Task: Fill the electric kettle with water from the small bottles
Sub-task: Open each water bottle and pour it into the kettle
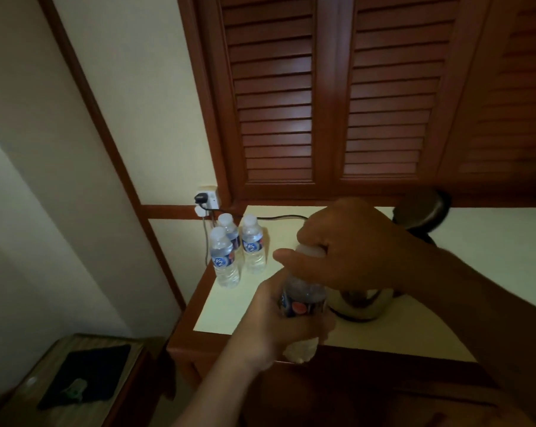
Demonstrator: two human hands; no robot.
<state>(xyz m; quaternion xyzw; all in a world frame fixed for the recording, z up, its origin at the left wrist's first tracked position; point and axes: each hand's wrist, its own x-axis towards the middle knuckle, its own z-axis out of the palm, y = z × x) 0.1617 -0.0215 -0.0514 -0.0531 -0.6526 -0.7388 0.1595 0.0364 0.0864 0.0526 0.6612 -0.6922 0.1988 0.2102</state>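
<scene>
My left hand [279, 322] grips a small clear water bottle [305, 295] around its labelled middle, holding it upright above the counter's front edge. My right hand [346, 245] is curled over the bottle's white cap [311, 250] from above. The steel electric kettle [362, 303] stands on the counter just behind the bottle, mostly hidden by my right hand and forearm; its open lid [420, 208] shows behind. Three more small bottles [225, 257] with white caps stand together at the counter's back left corner.
The pale counter [239, 306] has a wooden rim. A wall socket [206, 200] with plugs and a black cord sits behind the bottles. Louvred wooden doors [331, 97] rise behind the counter. A low side table [85, 383] with a dark object stands at lower left.
</scene>
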